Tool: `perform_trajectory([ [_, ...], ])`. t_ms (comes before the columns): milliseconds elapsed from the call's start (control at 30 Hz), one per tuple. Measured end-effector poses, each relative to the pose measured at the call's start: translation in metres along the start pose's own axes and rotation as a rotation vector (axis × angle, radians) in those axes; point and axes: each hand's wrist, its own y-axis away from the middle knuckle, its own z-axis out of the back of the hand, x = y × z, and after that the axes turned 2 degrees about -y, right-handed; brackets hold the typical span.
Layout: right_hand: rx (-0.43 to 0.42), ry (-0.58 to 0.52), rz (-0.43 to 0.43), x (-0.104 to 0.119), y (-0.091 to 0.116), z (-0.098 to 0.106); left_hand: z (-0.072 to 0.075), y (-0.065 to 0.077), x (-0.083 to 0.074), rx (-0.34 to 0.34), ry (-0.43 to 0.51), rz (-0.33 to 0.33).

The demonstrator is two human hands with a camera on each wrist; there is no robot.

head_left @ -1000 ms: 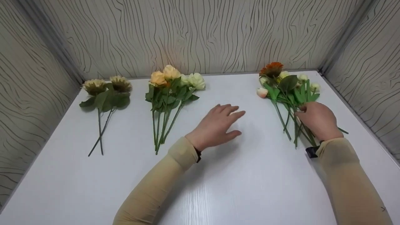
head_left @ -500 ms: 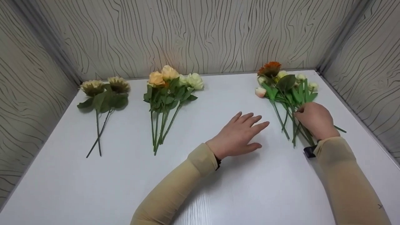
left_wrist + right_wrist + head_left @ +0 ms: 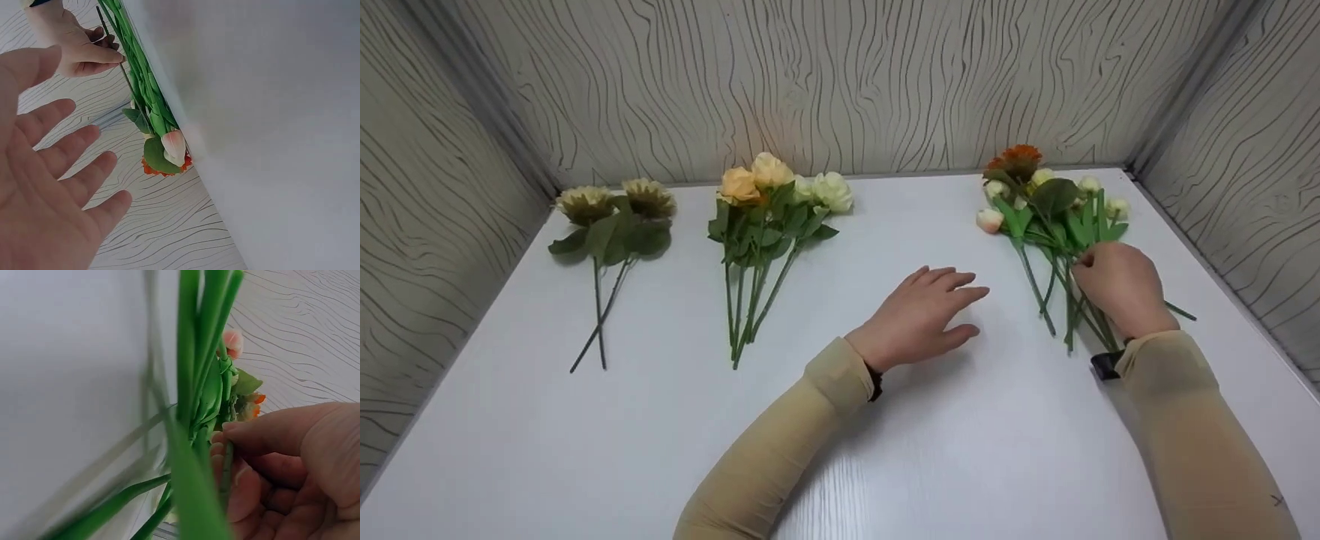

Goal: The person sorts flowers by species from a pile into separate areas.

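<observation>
- Your right grip is grasping a thin stem, its thumb and curled fingers pinching it.
- That stem is slanting over the green stalks of the mixed bunch at the right of the desk; in the left wrist view it is running toward the dark leaf and the orange flower.
- In the same bunch, a pink-tipped tulip is resting at the left edge, and a pale tulip is showing at the right.
- One loose green stalk is poking out to the right of your right grip.
- Your left grip is hovering released over the middle of the desk, fingers spread, pointing toward the mixed bunch.
- Peach roses and pale roses are lying together near the back edge, left of the middle.
- Two cream flowers are lying farther left, their stems crossing.
- A wavy-lined wall is standing behind the desk.
</observation>
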Motion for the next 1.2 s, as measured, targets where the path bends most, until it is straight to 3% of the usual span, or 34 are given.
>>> perform_trajectory([
  [167,-0.03,-0.036,-0.001,0.01,-0.001,0.001,0.007,0.001,0.008,-0.087,0.104,0.06],
  [333,0.037,-0.179,-0.069,0.03,-0.004,0.002,0.014,0.001,0.016,-0.189,0.276,0.173],
  [433,0.083,-0.33,-0.095,0.047,-0.004,-0.002,0.018,0.003,0.021,-0.25,0.45,0.29],
  [567,0.133,-0.539,-0.045,0.074,0.002,-0.008,0.023,0.004,0.026,-0.343,0.731,0.397],
  [767,0.254,-0.765,0.105,0.108,0.02,-0.015,0.032,0.004,0.026,-0.449,1.045,0.387],
  [900,0.314,-0.782,0.125,0.125,0.027,-0.02,0.036,0.004,0.024,-0.518,1.185,0.364],
  [1033,0.335,-0.786,0.121,0.134,0.031,-0.023,0.036,0.004,0.023,-0.573,1.278,0.367],
  [1200,0.334,-0.785,0.117,0.139,0.031,-0.026,0.036,0.004,0.023,-0.582,1.334,0.359],
])
